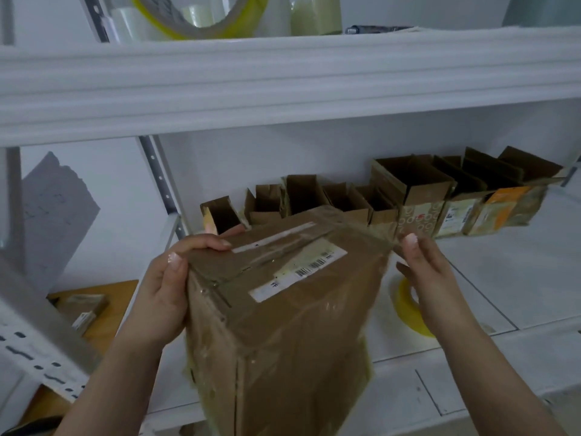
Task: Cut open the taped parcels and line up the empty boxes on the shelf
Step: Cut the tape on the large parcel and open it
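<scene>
A large brown taped parcel (283,316) with a white barcode label stands tilted in front of me, its taped top facing up. My left hand (166,287) grips its top left edge, fingers curled over the flap and thumb on the side. My right hand (424,278) pinches a strip of clear tape peeling off the parcel's top right corner. Behind it, on the white shelf (503,278), several opened empty boxes (418,190) stand in a row along the back.
A yellow tape roll (408,305) lies on the shelf under my right wrist. The upper shelf board (283,86) carries more tape rolls (195,17). At lower left a small parcel (83,306) lies on a wooden surface beside a perforated metal upright (34,350).
</scene>
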### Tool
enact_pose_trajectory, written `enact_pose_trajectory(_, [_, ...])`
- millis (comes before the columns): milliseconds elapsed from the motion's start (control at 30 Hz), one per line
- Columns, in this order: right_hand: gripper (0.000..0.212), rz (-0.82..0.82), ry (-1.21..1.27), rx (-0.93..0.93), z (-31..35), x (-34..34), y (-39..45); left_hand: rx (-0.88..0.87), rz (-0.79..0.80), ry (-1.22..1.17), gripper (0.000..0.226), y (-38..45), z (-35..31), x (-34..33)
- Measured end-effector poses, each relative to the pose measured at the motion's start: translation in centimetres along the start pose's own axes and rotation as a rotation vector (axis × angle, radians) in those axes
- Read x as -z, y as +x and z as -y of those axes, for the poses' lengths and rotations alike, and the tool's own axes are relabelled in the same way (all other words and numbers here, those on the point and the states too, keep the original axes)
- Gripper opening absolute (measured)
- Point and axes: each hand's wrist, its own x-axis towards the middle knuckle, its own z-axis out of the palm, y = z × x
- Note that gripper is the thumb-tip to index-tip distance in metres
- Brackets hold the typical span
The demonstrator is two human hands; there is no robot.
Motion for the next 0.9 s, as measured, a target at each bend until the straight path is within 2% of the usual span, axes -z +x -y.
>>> enact_pose_trajectory(67, [0.098,0.122,0.191,-0.063,-0.2,0.3,0.2,0.028,0.035,-0.049,0.055,0.2,0.3,-0.5])
enact_pose_trajectory(133, [0.092,0.239,0.317,-0.11,-0.2,-0.1,-0.5,0.0,0.001,0.119,0.065,0.2,1.0,-1.3])
enact_pose_trajectory(200, [0.099,0.189,0.38,-0.119,-0.4,-0.3,-1.1,0.008,-0.064,0.31,0.069,0.4,1.6,-2.1])
enact_pose_trajectory(300, [0.115,0.027,0.371,-0.098,-0.9,-0.2,-2.2,0.289,-0.284,0.394,0.055,0.9,1.9,-3.1])
enact_pose_trajectory(367, [0.11,-0.042,0.308,-0.07,-1.3,-0.3,-2.8,0.436,-0.304,0.412,0.038,1.4,1.9,-3.6])
enact_pose_trajectory(433, [0.104,-0.074,0.251,-0.033,-1.7,-0.7,-3.7,0.481,-0.268,0.402,0.033,1.9,1.7,-3.8])
enact_pose_trajectory(533, [0.095,-0.054,0.251,0.016,-2.2,-1.6,-5.1,0.555,-0.149,0.37,0.052,2.7,0.7,-4.1])
enact_pose_trajectory(600, [0.073,-0.095,0.249,0.068,-2.5,-2.4,-6.3,0.524,-0.021,0.601,0.065,3.6,0.4,-4.2])
enact_pose_trajectory(700, [0.037,-0.227,0.288,0.064,-3.2,-3.1,-7.4,0.339,0.113,0.965,0.067,6.3,1.0,-3.9])
enact_pose_trajectory(767, [0.024,-0.251,0.261,-0.002,-4.4,-2.8,-7.1,0.301,0.192,1.034,0.07,8.0,2.5,-3.3])
enact_pose_trajectory(800, [0.023,-0.24,0.211,-0.013,-5.1,-2.5,-6.6,0.301,0.24,1.017,0.07,8.5,3.5,-3.0])
enact_pose_trajectory(900, [0.037,-0.127,0.019,0.009,-6.7,-1.3,-4.6,0.317,0.356,0.937,0.076,8.3,5.9,-2.3])
